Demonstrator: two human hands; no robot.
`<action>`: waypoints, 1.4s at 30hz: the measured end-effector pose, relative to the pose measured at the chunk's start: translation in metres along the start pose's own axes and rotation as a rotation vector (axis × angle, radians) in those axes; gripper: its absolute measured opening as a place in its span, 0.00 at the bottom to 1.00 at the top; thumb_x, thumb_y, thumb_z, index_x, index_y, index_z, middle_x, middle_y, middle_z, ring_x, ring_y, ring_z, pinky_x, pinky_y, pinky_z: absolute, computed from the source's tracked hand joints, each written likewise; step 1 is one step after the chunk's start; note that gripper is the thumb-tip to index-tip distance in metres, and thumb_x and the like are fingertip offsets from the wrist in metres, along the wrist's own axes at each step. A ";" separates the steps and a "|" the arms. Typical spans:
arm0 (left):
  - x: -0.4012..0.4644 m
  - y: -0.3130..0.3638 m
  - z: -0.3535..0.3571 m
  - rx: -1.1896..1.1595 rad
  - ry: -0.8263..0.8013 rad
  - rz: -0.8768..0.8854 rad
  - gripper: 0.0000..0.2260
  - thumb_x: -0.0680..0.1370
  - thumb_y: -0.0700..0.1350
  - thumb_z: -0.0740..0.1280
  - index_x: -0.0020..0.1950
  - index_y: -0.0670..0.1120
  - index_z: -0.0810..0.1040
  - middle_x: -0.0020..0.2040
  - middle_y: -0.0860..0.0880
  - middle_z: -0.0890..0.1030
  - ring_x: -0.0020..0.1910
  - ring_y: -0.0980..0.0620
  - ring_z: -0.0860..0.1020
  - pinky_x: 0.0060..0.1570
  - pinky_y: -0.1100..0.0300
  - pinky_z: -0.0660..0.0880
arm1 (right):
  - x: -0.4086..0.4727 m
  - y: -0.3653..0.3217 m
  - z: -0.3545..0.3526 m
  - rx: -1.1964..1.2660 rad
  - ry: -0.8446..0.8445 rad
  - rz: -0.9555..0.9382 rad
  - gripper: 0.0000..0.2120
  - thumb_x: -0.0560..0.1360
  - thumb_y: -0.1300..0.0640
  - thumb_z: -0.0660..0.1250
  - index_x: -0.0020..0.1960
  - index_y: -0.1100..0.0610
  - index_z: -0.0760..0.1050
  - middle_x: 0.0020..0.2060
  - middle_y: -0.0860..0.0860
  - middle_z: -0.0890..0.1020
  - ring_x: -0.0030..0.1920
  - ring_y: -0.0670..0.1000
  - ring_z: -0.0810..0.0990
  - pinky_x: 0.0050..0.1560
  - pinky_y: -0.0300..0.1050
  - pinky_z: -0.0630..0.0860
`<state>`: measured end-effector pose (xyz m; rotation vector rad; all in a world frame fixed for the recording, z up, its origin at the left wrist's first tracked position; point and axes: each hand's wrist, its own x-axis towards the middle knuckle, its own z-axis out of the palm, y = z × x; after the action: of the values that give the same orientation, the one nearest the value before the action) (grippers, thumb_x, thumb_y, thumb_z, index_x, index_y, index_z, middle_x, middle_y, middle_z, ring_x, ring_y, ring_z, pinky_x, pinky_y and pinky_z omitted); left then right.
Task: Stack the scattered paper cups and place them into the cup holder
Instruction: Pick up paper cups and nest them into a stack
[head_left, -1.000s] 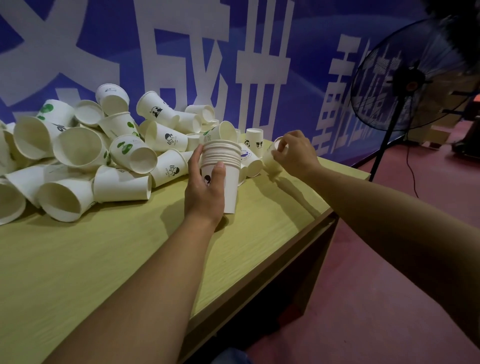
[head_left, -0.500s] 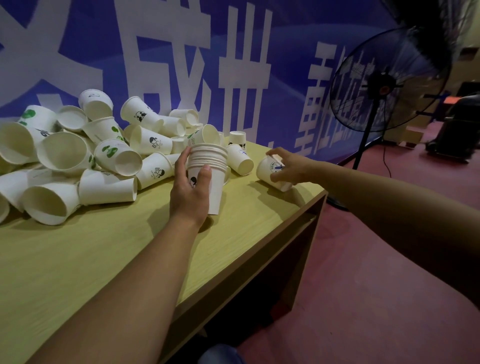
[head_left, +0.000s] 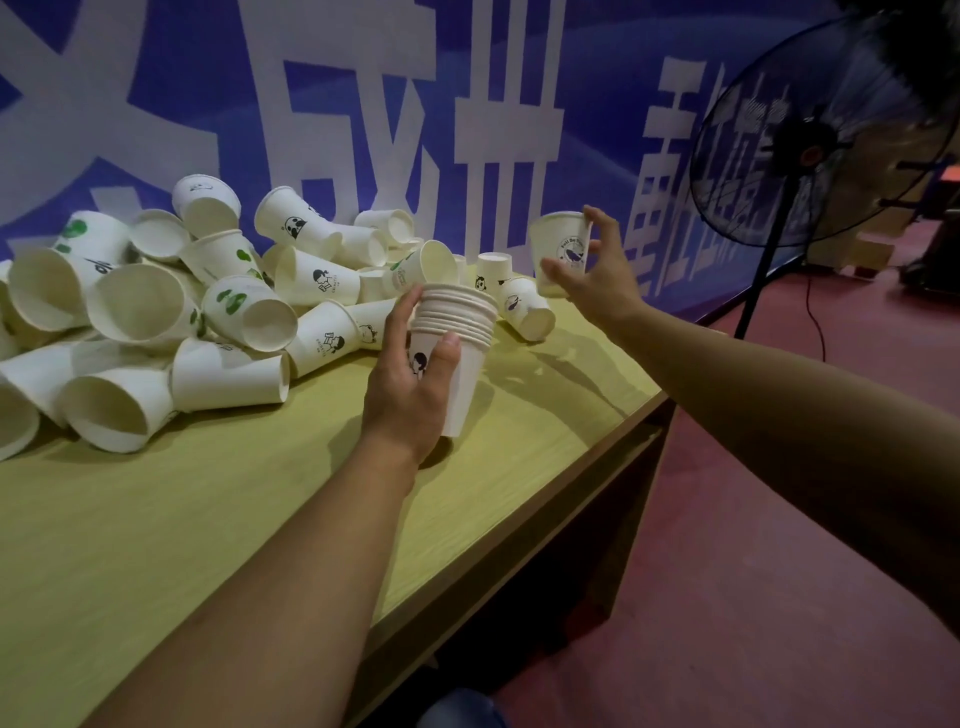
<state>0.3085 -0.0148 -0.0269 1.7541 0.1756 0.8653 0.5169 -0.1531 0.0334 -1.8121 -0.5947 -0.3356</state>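
Observation:
My left hand (head_left: 410, 384) grips a stack of nested white paper cups (head_left: 457, 332) that stands upright on the yellow-green table (head_left: 208, 519). My right hand (head_left: 597, 275) holds a single white cup with a round dark logo (head_left: 563, 249) upright in the air, to the right of the stack and above it. A big pile of scattered white cups (head_left: 156, 312) lies on its sides across the table's left and back. One cup (head_left: 524, 309) lies just right of the stack. No cup holder is in view.
The table's right edge (head_left: 597, 447) runs close to the stack, with red floor (head_left: 779, 571) beyond it. A black standing fan (head_left: 810, 140) is at the right. A blue banner with white characters (head_left: 467, 104) covers the wall behind the table.
My right hand has picked a cup off the table near its right edge and lifted it up toward the stack. My left hand still holds the stack in place.

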 end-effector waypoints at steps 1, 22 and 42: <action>0.000 0.000 0.001 0.015 -0.016 0.011 0.27 0.76 0.58 0.62 0.75 0.64 0.62 0.61 0.58 0.75 0.53 0.62 0.77 0.44 0.66 0.73 | -0.004 -0.008 0.005 0.088 -0.002 -0.009 0.37 0.74 0.55 0.74 0.75 0.48 0.58 0.66 0.55 0.71 0.61 0.55 0.76 0.55 0.55 0.82; 0.003 -0.001 0.001 -0.007 0.060 0.036 0.28 0.75 0.59 0.62 0.75 0.61 0.62 0.63 0.53 0.75 0.51 0.56 0.79 0.43 0.61 0.77 | -0.048 -0.007 0.031 -0.144 -0.113 -0.236 0.13 0.80 0.46 0.63 0.58 0.52 0.81 0.57 0.46 0.77 0.59 0.47 0.72 0.60 0.48 0.73; 0.008 -0.010 0.001 -0.019 0.079 -0.003 0.22 0.82 0.52 0.65 0.75 0.60 0.63 0.61 0.53 0.76 0.46 0.60 0.80 0.36 0.68 0.76 | 0.020 0.030 0.024 -0.610 -0.275 0.187 0.43 0.72 0.49 0.75 0.78 0.45 0.52 0.74 0.58 0.63 0.67 0.64 0.72 0.63 0.59 0.75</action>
<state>0.3181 -0.0078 -0.0322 1.7025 0.2214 0.9325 0.5490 -0.1331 0.0118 -2.5100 -0.5385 -0.1445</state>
